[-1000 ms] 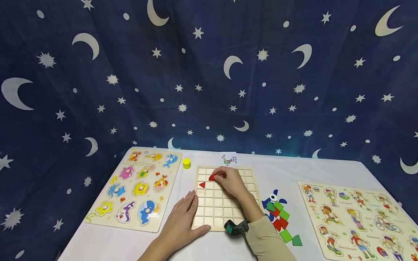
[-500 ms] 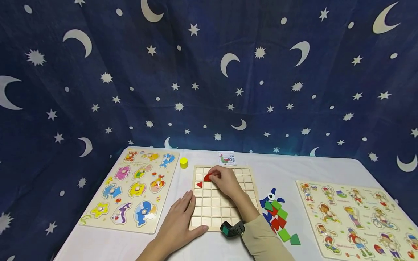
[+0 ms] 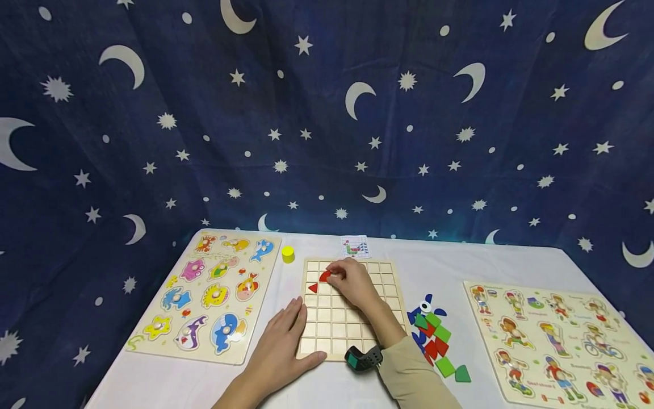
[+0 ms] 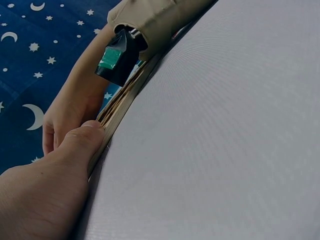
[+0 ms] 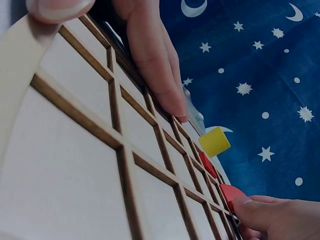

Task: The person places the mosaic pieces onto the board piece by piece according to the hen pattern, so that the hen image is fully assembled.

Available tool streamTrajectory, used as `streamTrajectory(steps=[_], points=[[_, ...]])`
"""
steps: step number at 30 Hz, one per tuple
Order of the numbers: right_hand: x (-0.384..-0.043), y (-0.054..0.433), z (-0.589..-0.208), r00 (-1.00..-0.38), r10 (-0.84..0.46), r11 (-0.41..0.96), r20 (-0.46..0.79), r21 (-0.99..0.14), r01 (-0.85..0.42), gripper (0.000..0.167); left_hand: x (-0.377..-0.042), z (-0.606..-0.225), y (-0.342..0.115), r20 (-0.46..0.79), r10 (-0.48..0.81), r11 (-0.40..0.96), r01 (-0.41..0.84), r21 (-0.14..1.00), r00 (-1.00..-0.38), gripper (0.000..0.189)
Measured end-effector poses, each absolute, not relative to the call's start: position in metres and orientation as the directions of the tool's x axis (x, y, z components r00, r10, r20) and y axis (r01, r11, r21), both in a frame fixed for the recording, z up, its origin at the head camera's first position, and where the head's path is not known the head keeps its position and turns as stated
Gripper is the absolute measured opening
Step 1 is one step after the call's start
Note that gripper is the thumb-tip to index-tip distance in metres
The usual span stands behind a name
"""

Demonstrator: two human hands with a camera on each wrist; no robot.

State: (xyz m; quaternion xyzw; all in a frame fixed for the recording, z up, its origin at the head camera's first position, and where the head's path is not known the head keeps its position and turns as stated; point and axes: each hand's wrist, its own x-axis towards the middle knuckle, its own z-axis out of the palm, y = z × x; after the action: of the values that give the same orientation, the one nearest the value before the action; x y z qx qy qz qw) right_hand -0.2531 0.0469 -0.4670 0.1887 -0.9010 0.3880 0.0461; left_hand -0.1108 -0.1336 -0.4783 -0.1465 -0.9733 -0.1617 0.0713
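Observation:
My right hand (image 3: 354, 282) pinches a red quarter-circle piece (image 3: 324, 276) in an upper-left square of the wooden grid board (image 3: 339, 330). Just below and left of it, a red triangle piece (image 3: 313, 288) lies in a square of the board. In the right wrist view, thumb and fingers hold the edge of the red quarter-circle piece (image 5: 231, 192); whether it lies fully flat is hard to tell. My left hand (image 3: 283, 342) rests along the board's left side with fingers extended. Its thumb touches the board's near edge, as the left wrist view (image 4: 55, 182) confirms.
A yellow cylinder (image 3: 288, 254) stands behind the board's left corner, and a printed pattern card (image 3: 356, 246) lies behind it. Loose green, red and blue pieces (image 3: 442, 333) are heaped right of the board. Picture puzzle boards lie left (image 3: 204, 309) and right (image 3: 554, 318).
The head view has shifted slightly. My right hand has brought the red quarter-circle piece a little left, closer to the red triangle. My left hand stays by the board.

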Motion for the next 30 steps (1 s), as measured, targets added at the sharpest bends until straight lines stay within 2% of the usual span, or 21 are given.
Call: streamTrajectory(steps=[10, 30], points=[[-0.2515, 0.0468, -0.4672, -0.919, -0.315, 0.659, 0.236, -0.643, -0.391, 0.028, -0.1114, -0.4787, -0.1336, 0.188, 0.259, 0.907, 0.305, 0.290, -0.947, 0.100], [-0.2503, 0.0475, -0.4675, -0.921, -0.344, 0.668, 0.184, -0.641, -0.378, 0.028, -0.1110, -0.4789, -0.1330, 0.163, 0.259, 0.912, 0.296, 0.283, -0.952, 0.099]])
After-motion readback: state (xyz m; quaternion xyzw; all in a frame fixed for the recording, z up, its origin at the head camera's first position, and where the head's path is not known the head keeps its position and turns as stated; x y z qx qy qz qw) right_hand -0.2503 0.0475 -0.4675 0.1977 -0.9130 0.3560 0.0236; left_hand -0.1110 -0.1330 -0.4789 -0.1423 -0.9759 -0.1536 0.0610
